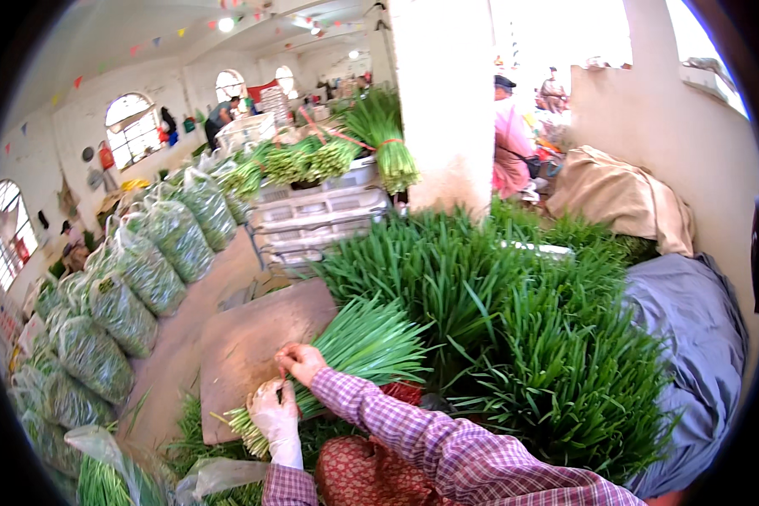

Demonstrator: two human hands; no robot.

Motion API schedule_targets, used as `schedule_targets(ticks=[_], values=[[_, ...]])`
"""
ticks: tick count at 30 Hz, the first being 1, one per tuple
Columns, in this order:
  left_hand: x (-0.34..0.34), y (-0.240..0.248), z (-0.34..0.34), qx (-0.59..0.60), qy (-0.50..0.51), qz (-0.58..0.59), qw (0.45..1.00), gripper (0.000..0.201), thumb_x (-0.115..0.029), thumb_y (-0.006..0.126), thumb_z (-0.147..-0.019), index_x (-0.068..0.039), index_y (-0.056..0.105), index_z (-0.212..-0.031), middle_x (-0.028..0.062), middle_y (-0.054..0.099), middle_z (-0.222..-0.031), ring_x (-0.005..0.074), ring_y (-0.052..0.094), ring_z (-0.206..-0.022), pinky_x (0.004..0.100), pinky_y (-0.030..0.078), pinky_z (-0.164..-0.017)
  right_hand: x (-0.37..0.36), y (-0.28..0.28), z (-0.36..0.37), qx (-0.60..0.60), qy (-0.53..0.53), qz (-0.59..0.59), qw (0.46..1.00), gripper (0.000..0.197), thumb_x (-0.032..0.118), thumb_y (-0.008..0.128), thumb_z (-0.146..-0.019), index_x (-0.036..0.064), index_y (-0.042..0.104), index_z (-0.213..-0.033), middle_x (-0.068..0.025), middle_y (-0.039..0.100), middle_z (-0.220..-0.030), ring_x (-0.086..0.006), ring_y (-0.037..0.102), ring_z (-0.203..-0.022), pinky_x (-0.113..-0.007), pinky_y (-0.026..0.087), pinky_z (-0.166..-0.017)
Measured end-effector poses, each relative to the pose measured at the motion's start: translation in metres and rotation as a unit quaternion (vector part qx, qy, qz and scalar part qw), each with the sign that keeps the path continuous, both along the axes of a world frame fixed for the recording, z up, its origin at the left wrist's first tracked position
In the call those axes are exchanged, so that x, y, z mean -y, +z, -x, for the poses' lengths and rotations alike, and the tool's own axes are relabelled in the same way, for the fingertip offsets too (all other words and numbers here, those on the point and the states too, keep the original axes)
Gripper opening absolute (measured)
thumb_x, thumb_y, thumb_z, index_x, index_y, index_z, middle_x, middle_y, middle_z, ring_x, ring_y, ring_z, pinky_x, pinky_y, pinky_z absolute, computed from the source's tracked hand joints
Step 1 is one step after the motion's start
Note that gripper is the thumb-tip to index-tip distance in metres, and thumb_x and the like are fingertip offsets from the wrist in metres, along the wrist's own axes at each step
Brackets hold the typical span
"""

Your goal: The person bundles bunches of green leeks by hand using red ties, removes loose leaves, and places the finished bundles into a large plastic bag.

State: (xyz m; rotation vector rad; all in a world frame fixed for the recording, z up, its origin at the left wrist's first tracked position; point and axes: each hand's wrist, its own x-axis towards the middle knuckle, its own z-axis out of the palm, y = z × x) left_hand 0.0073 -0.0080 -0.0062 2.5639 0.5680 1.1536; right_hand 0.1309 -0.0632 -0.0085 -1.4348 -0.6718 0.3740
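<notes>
Two hands work over a bundle of garlic chives (375, 341), which lies along the near right edge of a flat brown surface (261, 325), its green leaves fanning to the right and its pale stalk ends pointing to the lower left. The left hand (274, 415), in a white glove, is at those stalk ends with its fingers bent; whether they are clamped on the stalks cannot be told. Just above and to the right, the bare right hand (304, 363) has its fingers curled, thumb and forefinger close together, and I cannot tell whether anything thin is pinched between them. Its checked purple sleeve (447, 422) reaches across a red patterned apron (371, 472). Some red strands (402, 392) lie beneath the bundle's leaves. A large heap of loose chives (557, 354) spreads to the right, bordered by a grey-blue sheet (683, 329) and, farther back, a beige cloth (620, 198). Beyond the surface, stacked pale plastic crates (316, 223) carry tied bundles (304, 160), one larger bundle (388, 148) bound with a red band. Clear plastic bags (177, 240) packed with greens stand in rows on the left, and a person in pink (513, 143) is partly hidden by a white pillar (443, 101).
</notes>
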Motion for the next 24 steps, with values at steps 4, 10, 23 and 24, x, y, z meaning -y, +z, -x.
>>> schedule_targets(ticks=[4,10,23,24], values=[[0.002,-0.006,-0.013,0.02,-0.003,-0.025,0.999,0.011,-0.021,0.067,-0.076,-0.01,0.066,-0.078,0.0061,0.068,-0.084,0.0256,0.063,-0.079,0.0411,0.045,-0.08,0.009,0.005,-0.007,0.168,-0.082,0.08,0.979,0.019,0.022,0.06,-0.086,0.0045,0.067,-0.087,-0.0089,0.067,-0.073,-0.0207,0.065,-0.069,-0.034,0.051,-0.068],[-0.01,-0.01,-0.006,0.008,0.01,-0.014,1.0,0.01,-0.018,0.069,-0.075,-0.011,0.065,-0.08,0.006,0.068,-0.086,0.0249,0.063,-0.083,0.0392,0.044,-0.084,0.022,0.042,0.028,0.316,-0.165,0.32,0.878,0.024,0.03,0.058,-0.085,0.012,0.063,-0.101,-0.015,0.066,-0.078,-0.0328,0.065,-0.079,-0.044,0.053,-0.07],[-0.003,-0.001,0.01,0.004,0.018,-0.013,1.0,0.023,-0.013,0.066,-0.075,-0.009,0.065,-0.098,0.0087,0.064,-0.106,0.0257,0.056,-0.108,0.0465,0.033,-0.103,0.01,0.014,0.04,0.25,-0.144,0.169,0.942,0.02,0.022,0.055,-0.085,0.0088,0.063,-0.097,-0.0169,0.065,-0.08,-0.0351,0.063,-0.079,-0.044,0.051,-0.071],[0.0,0.005,0.018,0.009,0.033,-0.025,0.999,0.028,-0.013,0.066,-0.075,-0.009,0.064,-0.102,0.0097,0.062,-0.112,0.0268,0.053,-0.115,0.0475,0.031,-0.105,0.007,0.016,0.044,0.248,-0.149,0.149,0.946,0.019,0.021,0.055,-0.085,0.008,0.063,-0.097,-0.0172,0.065,-0.081,-0.0358,0.063,-0.079,-0.044,0.05,-0.072]])
